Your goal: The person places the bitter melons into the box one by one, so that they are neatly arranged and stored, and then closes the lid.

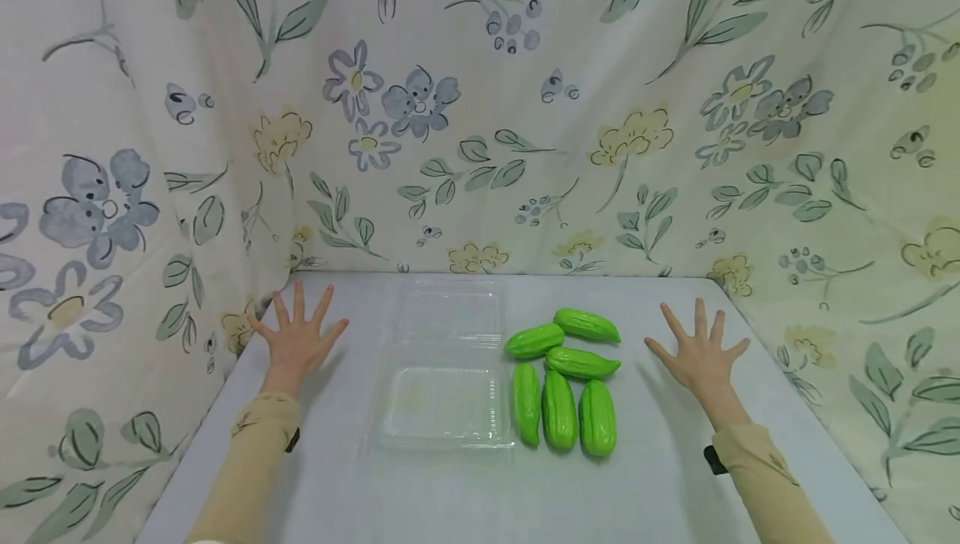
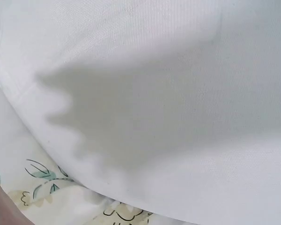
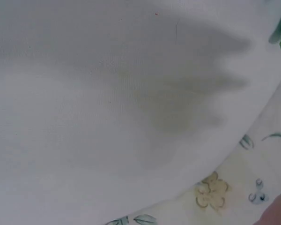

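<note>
Right now, six green vegetables (image 1: 579, 363) lie close by the right side of the clear box (image 1: 441, 404). The left hand (image 1: 297, 342) is left of the box, with its fingers spread wide. The right hand (image 1: 701, 357) is farther right of the box, past the vegetables. Its fingers are wide too, apart from the vegetables.
</note>
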`<action>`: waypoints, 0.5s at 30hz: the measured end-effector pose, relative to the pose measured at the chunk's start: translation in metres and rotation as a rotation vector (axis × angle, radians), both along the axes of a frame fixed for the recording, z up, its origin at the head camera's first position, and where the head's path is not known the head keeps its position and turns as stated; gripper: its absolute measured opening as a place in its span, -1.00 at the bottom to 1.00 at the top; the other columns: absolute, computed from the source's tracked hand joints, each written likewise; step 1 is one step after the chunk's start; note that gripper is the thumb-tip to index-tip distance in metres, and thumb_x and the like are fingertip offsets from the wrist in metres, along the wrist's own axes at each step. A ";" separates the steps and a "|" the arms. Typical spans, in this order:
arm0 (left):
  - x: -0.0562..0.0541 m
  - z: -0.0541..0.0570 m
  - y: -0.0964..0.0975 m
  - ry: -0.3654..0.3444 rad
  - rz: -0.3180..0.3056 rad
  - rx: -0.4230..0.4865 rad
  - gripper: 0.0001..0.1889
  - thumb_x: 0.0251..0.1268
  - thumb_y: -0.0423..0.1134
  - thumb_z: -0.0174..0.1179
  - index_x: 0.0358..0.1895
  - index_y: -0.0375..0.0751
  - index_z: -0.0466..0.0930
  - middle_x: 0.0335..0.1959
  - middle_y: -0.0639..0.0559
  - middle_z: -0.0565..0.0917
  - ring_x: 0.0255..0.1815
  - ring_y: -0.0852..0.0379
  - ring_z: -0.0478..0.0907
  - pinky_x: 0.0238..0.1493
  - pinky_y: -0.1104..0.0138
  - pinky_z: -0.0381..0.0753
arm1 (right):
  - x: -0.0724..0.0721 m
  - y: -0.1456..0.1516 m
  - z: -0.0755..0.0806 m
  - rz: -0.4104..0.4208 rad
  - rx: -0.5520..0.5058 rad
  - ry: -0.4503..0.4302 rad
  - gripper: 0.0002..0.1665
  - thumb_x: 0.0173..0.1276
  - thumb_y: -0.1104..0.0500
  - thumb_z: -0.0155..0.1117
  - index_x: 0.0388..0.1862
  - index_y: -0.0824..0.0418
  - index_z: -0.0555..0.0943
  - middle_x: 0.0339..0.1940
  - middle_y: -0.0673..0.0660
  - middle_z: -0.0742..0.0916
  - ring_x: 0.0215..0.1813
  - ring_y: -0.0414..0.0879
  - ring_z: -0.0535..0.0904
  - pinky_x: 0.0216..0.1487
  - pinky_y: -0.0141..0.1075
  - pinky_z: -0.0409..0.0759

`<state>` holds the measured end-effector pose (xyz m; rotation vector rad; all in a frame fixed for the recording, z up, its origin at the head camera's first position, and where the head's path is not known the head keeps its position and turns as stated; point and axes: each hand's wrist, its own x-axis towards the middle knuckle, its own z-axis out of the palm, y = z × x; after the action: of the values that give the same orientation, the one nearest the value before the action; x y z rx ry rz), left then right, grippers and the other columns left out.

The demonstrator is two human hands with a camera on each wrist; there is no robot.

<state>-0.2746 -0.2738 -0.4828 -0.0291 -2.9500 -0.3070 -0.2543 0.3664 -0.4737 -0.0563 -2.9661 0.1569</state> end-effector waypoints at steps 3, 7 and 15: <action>0.000 0.001 0.002 -0.013 -0.009 0.007 -0.21 0.35 0.35 -0.22 0.53 0.25 -0.30 0.50 -0.21 -0.55 0.42 -0.47 -0.66 0.01 -0.52 -0.66 | 0.001 -0.001 0.000 0.014 0.003 0.013 -0.07 0.31 -0.42 -0.06 0.54 -0.19 -0.09 0.53 0.40 -0.18 0.44 0.56 -0.36 0.01 0.63 -0.43; -0.002 0.001 0.004 -0.044 -0.026 0.014 -0.20 0.33 0.40 -0.31 0.53 0.23 -0.31 0.50 -0.20 -0.58 0.41 -0.47 -0.68 0.00 -0.50 -0.70 | 0.002 -0.003 0.000 0.034 0.010 0.019 -0.07 0.30 -0.43 -0.06 0.54 -0.22 -0.09 0.54 0.37 -0.20 0.45 0.55 -0.34 0.02 0.63 -0.41; 0.000 0.002 0.010 -0.054 -0.053 0.015 -0.20 0.34 0.38 -0.30 0.52 0.25 -0.37 0.50 -0.19 -0.59 0.42 -0.46 -0.67 0.03 -0.50 -0.68 | 0.009 -0.006 0.000 0.062 0.000 0.041 -0.07 0.29 -0.43 -0.04 0.54 -0.25 -0.09 0.55 0.35 -0.17 0.45 0.55 -0.26 0.03 0.63 -0.37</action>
<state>-0.2741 -0.2637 -0.4805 -0.0985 -3.0045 -0.3420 -0.2457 0.3601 -0.4737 0.0392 -2.9287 0.1635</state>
